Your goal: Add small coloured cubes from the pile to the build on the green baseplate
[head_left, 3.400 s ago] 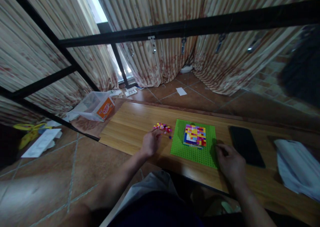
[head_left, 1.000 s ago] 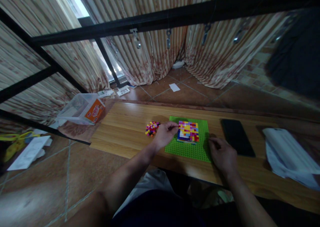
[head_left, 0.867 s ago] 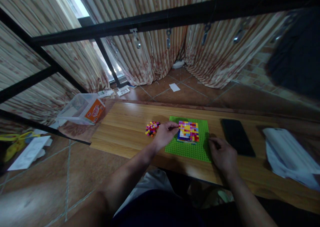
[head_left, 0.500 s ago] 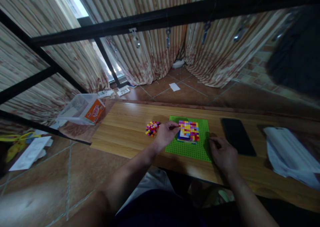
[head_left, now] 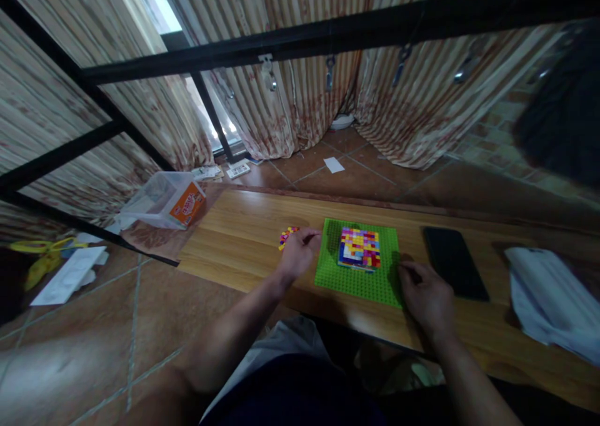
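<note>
A green studded baseplate (head_left: pixel 330 270) lies on the wooden table, bearing a low square block of colourful building bricks (head_left: pixel 360 246). My left hand (head_left: pixel 298 252) is between the baseplate and a pile of small loose bricks (head_left: pixel 287 233), partly covering the pile. Its fingers are drawn together; whatever may be between the tips is too small to make out. At the baseplate's right edge rests my right hand (head_left: pixel 429 295), fingers curled, with thumb and forefinger pinched at the rim.
A black phone-like slab (head_left: pixel 454 262) lies right of my right hand, and a white plastic-wrapped packet (head_left: pixel 553 298) farther right. A clear plastic box with an orange label (head_left: pixel 164 201) stands beyond the table's left end. A dark metal bar (head_left: pixel 300 42) crosses above the far side.
My left hand has drawn back left from the brick block toward the loose pile. The right hand stays at the baseplate's edge. The whole view has shifted slightly.
</note>
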A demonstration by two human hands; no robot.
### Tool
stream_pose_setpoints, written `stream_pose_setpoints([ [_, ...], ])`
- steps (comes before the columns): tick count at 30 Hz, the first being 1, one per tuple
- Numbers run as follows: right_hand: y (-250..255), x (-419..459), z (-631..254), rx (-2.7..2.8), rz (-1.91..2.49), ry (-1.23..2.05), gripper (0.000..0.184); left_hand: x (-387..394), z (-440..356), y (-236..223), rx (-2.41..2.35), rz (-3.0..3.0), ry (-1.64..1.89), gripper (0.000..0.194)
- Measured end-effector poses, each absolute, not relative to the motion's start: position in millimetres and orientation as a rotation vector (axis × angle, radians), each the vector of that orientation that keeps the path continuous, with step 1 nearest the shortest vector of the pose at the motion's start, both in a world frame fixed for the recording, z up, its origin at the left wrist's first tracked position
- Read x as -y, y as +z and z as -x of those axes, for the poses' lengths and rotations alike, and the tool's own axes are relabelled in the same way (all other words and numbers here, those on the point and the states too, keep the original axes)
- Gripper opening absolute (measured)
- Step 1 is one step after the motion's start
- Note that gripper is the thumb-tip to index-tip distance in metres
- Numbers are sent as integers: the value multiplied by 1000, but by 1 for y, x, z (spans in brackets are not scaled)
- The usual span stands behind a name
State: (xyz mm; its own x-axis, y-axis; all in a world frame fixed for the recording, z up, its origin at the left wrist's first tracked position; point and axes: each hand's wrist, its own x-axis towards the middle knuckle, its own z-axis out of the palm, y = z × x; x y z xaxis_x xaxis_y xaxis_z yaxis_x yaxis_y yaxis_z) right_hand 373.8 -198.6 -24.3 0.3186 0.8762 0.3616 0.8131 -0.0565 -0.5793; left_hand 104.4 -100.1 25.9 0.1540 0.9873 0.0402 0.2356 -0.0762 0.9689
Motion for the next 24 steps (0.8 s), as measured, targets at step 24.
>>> stream_pose_setpoints([
  [24, -23, 200, -373, 1494, 1873, 101, 32, 124, -36, 19, -1785, -2209, 481, 15],
])
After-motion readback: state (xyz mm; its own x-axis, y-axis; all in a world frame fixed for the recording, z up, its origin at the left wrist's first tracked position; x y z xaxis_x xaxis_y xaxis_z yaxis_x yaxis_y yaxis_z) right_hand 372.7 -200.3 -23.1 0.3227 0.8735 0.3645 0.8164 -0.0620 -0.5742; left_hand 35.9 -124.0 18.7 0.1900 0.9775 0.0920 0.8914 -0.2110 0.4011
